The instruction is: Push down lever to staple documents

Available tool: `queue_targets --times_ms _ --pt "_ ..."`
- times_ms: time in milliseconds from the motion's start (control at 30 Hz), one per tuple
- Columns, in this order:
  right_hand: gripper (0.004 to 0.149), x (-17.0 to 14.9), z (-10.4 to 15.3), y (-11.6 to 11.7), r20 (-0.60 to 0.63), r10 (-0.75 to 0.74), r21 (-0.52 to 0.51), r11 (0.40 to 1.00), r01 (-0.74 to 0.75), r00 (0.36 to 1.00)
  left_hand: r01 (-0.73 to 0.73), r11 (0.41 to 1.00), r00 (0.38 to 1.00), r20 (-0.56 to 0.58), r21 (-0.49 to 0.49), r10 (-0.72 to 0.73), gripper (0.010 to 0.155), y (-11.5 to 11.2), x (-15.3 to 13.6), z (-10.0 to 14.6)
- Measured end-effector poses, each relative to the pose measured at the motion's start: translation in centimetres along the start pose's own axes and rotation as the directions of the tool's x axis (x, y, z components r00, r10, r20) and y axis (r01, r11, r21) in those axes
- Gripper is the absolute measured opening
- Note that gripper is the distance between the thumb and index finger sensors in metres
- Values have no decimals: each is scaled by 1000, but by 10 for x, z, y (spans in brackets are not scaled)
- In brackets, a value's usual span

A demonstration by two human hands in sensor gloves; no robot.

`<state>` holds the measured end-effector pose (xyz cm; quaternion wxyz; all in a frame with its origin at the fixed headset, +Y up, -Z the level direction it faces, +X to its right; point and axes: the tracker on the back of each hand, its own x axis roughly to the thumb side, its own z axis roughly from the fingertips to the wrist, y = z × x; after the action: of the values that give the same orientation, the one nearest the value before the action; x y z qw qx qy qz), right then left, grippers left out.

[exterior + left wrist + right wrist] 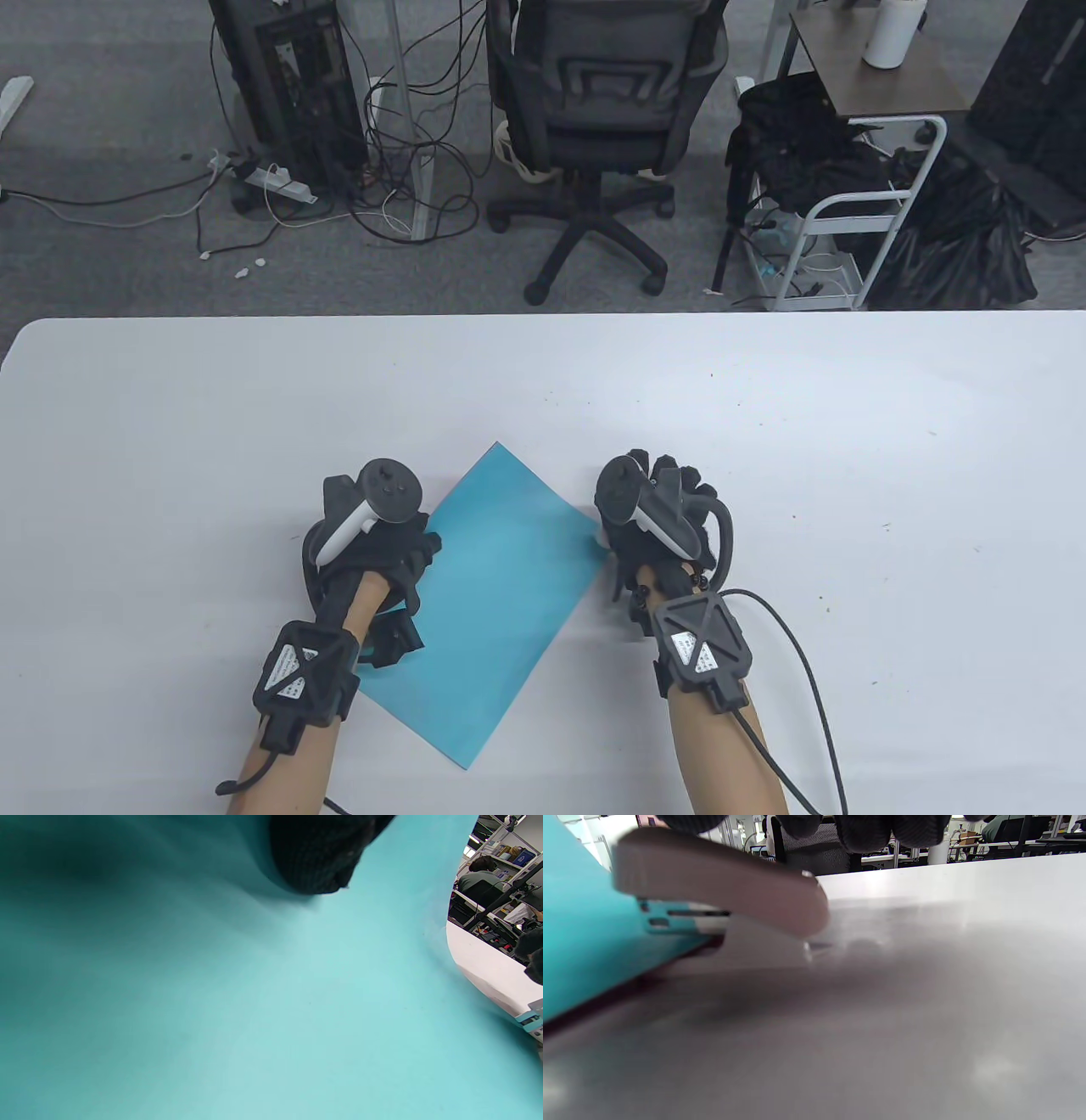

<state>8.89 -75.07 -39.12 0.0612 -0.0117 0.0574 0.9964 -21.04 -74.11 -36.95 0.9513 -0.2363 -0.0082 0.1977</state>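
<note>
While the left hand (pixel 373 552) presses flat on the thin, bendable paper (pixel 501 594), the right hand (pixel 653 526) fingers (pixel 865 827) rest on the stiff stapler (pixel 721 891) lever, best pushed near its front

The white table (pixel 764 407) is carrying the work. A teal sheet (pixel 501 594) is lying flat on it, turned diagonally, spanning the space between the two hands; its left edge is sitting under the left hand (pixel 373 543). A stapler (pixel 721 895) is resting on the tabletop directly beneath the right hand (pixel 653 518), its mouth closing over the sheet's right corner. Small dark specks are lying scattered on the surface to the right of that grip
</note>
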Motion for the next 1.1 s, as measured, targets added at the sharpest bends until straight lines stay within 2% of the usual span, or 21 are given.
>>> queue_targets --times_ms 333,1100 --pt "73 11 0 10 -16 130 34 991 -129 991 51 998 999 -19 32 -50 40 -4 6 4" --pt "71 19 0 14 -55 158 106 983 -151 986 15 997 1000 -4 74 -15 40 -8 0 10"
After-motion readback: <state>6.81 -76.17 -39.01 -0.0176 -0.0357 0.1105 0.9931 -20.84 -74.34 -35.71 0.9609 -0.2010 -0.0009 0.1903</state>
